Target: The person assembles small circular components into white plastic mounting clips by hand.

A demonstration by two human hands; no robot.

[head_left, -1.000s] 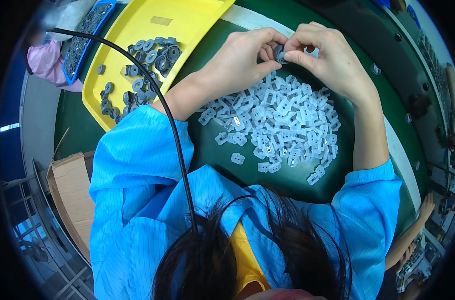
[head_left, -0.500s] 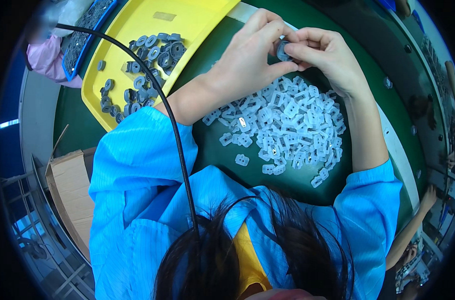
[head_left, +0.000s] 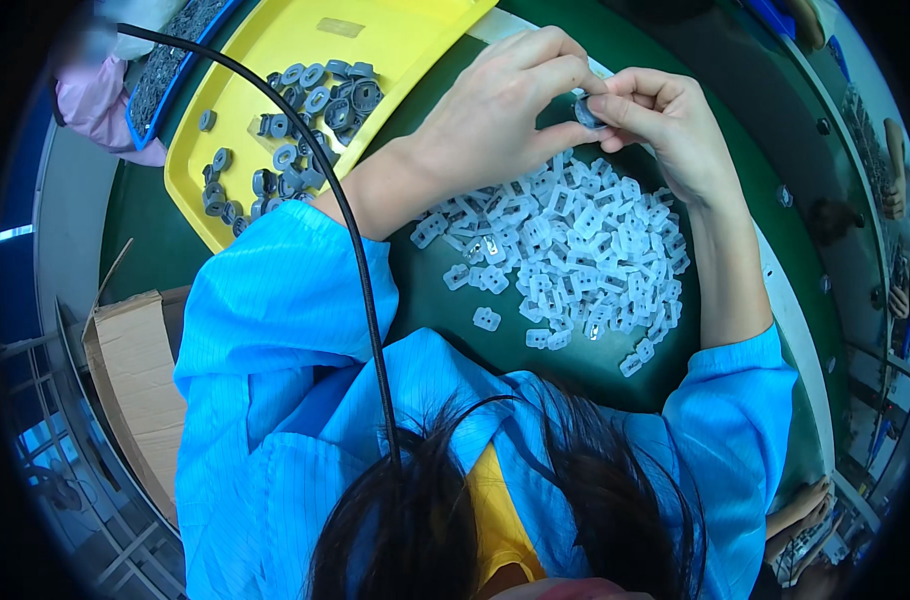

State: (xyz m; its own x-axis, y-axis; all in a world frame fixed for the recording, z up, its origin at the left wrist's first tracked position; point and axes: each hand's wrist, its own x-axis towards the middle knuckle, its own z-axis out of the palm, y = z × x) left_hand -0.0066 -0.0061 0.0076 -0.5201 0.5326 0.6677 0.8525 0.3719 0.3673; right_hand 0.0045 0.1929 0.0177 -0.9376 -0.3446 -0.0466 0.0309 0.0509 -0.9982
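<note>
Above the far edge of a heap of small translucent plastic pieces [head_left: 600,245], my two hands meet at one small grey round plastic part [head_left: 587,112]. Thumb and fingers of my left hand [head_left: 520,95] close on its left side. My right hand [head_left: 655,115] pinches it from the right, thumb across its face. Fingers cover much of the part, so whether a translucent piece sits in it is hidden. Similar grey round parts [head_left: 315,100] lie loose in a yellow tray [head_left: 405,35] beyond my left forearm.
The heap lies on a green work surface [head_left: 430,300]. A black cable [head_left: 360,270] hangs across the view over my left forearm. An open cardboard box [head_left: 135,375] stands at left. A blue bin [head_left: 147,130] and a person's pink sleeve [head_left: 95,105] are far left; other people's hands [head_left: 805,505] show at right.
Both hands have shifted slightly nearer and to the right with the grey part still between them. At the right edge, another person's arm has drawn back toward the lower right.
</note>
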